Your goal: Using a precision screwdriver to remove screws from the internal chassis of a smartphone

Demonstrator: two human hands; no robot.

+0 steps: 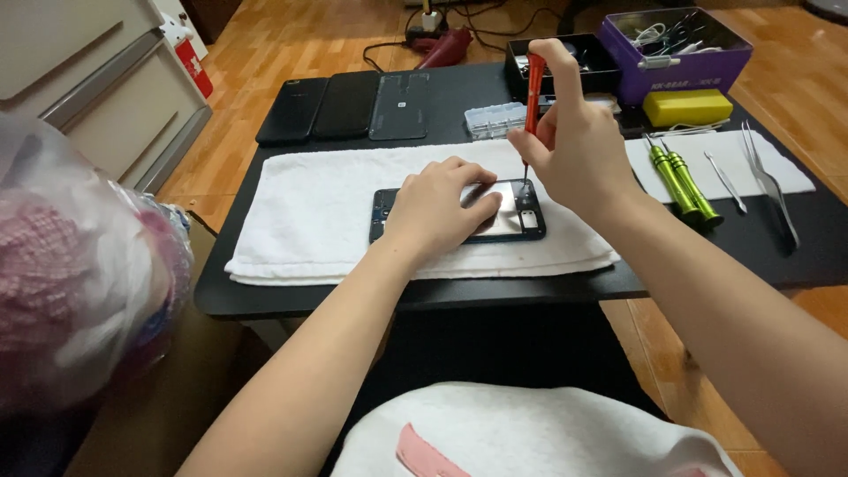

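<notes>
An opened dark phone (pixel 519 219) lies face down on a white towel (pixel 309 212), its inner metal plate showing. My left hand (pixel 437 208) presses flat on the phone's left and middle part. My right hand (pixel 574 141) grips a red-handled screwdriver (pixel 533 93) held upright. Its thin tip touches the phone's upper right corner.
The towel covers a low black table (pixel 265 296). At the back lie two black phones (pixel 320 106) and a back cover (pixel 399 106). A small clear parts box (pixel 495 119), a black tray, a purple tool box (pixel 676 53), a yellow block, two green screwdrivers (pixel 680 181) and tweezers (pixel 768 181) sit to the right.
</notes>
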